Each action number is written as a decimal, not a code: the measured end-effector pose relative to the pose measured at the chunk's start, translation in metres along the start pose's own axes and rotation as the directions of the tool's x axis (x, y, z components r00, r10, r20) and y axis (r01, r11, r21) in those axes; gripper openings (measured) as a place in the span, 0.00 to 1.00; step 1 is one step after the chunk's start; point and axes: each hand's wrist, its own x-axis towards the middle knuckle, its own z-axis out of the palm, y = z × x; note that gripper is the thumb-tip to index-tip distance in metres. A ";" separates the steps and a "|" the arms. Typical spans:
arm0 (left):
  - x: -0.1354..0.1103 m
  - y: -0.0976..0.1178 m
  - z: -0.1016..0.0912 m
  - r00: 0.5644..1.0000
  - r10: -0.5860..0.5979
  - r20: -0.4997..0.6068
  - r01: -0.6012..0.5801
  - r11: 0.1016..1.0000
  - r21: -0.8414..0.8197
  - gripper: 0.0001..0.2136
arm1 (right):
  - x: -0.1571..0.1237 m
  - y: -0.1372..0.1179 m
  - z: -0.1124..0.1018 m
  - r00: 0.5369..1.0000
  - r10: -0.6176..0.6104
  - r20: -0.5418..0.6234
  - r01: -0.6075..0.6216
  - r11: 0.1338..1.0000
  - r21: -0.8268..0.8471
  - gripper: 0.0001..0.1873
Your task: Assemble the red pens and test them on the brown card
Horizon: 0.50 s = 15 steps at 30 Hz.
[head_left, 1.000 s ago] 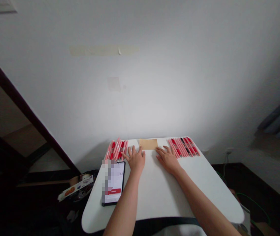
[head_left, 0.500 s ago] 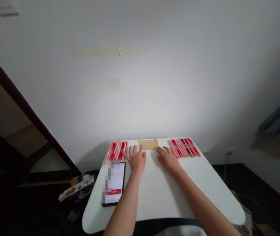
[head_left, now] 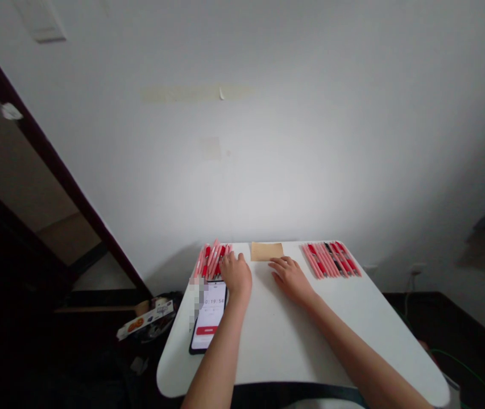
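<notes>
My left hand is at the right side of a group of pink, red and dark pens at the table's back left. Its fingers are loosely bent and reach over the nearest pens; whether they touch them I cannot tell. My right hand rests on the white table, fingers stretched out and slightly apart, holding nothing. Just beyond its fingertips lies a flat tan piece of paper or card. To the right, a second row of pink, red and black pens lies side by side.
A phone with a timer on its lit screen lies at the table's left, partly behind my left forearm. The wall rises right behind the table. On the floor to the left is a cluttered pile with a white printed box.
My left hand has shifted left toward the left pens, and its spread fingers have drawn together. My right hand stays about where it was. The camera view has turned slightly left.
</notes>
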 end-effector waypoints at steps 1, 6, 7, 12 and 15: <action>0.002 -0.002 -0.001 1.000 -0.019 0.016 0.019 1.000 0.015 0.16 | 0.003 -0.003 0.000 1.000 -0.014 0.008 0.014 1.000 0.002 0.18; 0.008 -0.011 -0.004 0.995 -0.068 0.072 0.062 0.995 0.081 0.19 | 0.016 -0.016 0.004 0.997 -0.067 0.038 0.067 0.998 0.015 0.18; 0.008 -0.012 -0.004 0.994 -0.071 0.078 0.064 0.994 0.089 0.19 | 0.018 -0.018 0.006 0.996 -0.077 0.046 0.076 0.997 0.013 0.18; 0.011 -0.013 -0.004 0.988 -0.097 0.123 0.082 0.989 0.121 0.19 | 0.026 -0.025 0.015 0.997 -0.072 0.030 0.072 0.997 0.005 0.17; 0.014 -0.014 -0.001 0.987 -0.110 0.114 0.095 0.988 0.123 0.19 | 0.027 -0.027 0.018 0.998 -0.065 0.016 0.065 0.998 0.002 0.17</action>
